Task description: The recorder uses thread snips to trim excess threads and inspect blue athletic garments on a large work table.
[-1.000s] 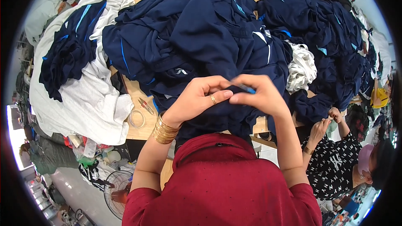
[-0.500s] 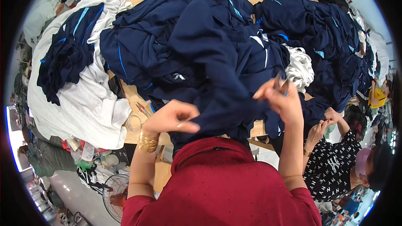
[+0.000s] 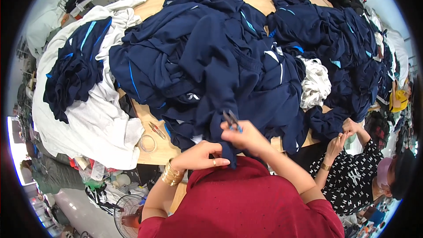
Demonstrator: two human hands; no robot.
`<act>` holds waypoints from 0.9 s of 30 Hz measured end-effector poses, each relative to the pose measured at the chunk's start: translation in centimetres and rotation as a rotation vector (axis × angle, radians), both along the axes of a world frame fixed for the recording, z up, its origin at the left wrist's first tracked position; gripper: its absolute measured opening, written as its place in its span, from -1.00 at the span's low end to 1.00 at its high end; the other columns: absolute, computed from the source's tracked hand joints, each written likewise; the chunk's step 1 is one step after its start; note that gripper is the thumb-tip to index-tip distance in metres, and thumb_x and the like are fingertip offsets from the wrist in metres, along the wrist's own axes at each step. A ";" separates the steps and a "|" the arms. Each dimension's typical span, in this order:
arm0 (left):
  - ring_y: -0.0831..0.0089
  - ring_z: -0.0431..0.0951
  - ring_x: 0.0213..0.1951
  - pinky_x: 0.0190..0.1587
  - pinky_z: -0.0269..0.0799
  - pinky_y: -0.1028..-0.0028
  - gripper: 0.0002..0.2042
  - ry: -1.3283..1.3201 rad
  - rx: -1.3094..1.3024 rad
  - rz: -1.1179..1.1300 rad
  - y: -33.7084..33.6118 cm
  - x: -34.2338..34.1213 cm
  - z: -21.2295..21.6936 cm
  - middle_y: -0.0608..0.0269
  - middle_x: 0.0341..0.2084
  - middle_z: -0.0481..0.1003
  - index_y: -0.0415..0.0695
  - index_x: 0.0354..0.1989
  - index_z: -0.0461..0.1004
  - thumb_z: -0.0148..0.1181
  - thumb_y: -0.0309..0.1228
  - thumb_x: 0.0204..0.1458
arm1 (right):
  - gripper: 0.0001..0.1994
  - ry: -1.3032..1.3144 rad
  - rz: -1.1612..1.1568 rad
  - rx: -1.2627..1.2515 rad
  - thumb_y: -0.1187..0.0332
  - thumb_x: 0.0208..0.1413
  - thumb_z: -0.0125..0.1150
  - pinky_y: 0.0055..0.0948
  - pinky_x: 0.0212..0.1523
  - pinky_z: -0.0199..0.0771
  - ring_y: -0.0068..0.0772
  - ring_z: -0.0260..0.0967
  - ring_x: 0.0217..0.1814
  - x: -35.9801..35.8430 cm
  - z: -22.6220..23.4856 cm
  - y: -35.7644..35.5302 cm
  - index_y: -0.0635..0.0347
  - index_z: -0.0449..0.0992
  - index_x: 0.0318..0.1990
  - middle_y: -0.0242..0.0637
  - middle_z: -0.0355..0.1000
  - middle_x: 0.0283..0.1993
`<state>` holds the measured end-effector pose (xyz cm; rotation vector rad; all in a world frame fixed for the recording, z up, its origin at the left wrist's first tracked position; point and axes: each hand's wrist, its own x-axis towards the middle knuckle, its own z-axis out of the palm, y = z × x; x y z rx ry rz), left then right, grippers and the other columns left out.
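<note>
The two hands, which were joined together over the cloth a second ago, are now a little apart. The right hand (image 3: 246, 137) has lifted and is closed around small thread snips (image 3: 232, 121), their dark blades pointing up and to the left, the blue handle half hidden in the fist. The left hand (image 3: 200, 156) has come lower and pinches a hanging edge of the navy garment (image 3: 220, 92) between thumb and fingers, in the lower centre of the frame, just above the person's red shirt. So the hold on the fabric has passed to the left hand alone, and the cutting tool stands free just beside the cloth (I cannot tell if the blades touch it).

The garment is soft knitted jersey, dark navy with thin light-blue stripes, and it falls in heavy folds from a big heap (image 3: 246, 44) of the same pieces that covers the centre of the round wooden table (image 3: 154, 143). On the left lies a white cloth pile (image 3: 88, 123), smoother and flatter. A crumpled white piece (image 3: 315, 83) sits at the right of the heap. On the bare wood at lower left rest a clear tape ring (image 3: 147, 142) and a second small cutter (image 3: 156, 130). Gold bangles (image 3: 172, 174) shine on the left wrist. At the lower right another person's hands (image 3: 343, 134) work together on navy fabric.
</note>
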<state>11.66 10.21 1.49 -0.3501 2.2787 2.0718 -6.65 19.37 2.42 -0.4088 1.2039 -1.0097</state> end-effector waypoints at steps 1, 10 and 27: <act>0.67 0.27 -0.63 -0.56 0.21 0.56 -0.71 -0.080 -0.019 -0.135 -1.7 -1.0 1.4 0.40 -0.72 0.36 -0.23 -0.57 0.35 0.22 -0.27 0.00 | -0.75 0.110 0.004 -0.069 0.26 -0.07 0.34 -0.69 -0.62 0.01 -0.80 0.11 -0.60 0.2 -0.3 0.4 0.22 0.49 -0.31 -0.58 0.29 -0.53; -0.02 0.08 0.22 0.19 -0.03 -0.01 -0.27 -0.064 -1.251 0.608 -15.2 -8.0 -5.0 -0.05 0.16 0.15 -0.13 0.20 0.11 0.09 -0.72 -0.29 | -0.85 0.201 -0.632 -0.643 0.62 -0.20 0.25 -0.55 -0.32 0.43 -0.51 0.42 -0.38 -6.2 12.8 6.3 0.34 0.44 -0.41 -0.26 0.44 -0.42; 0.46 0.49 -0.20 -0.07 0.36 0.48 -0.77 0.423 0.363 0.882 -15.7 -1.7 5.9 0.21 -0.24 0.51 -0.23 -0.23 0.45 0.04 -0.30 0.11 | -0.80 1.276 -0.734 -0.830 0.34 0.02 0.08 -0.50 -0.64 0.34 -0.54 0.32 -0.69 -24.9 24.6 -17.6 0.10 0.55 -0.21 -0.31 0.44 -0.54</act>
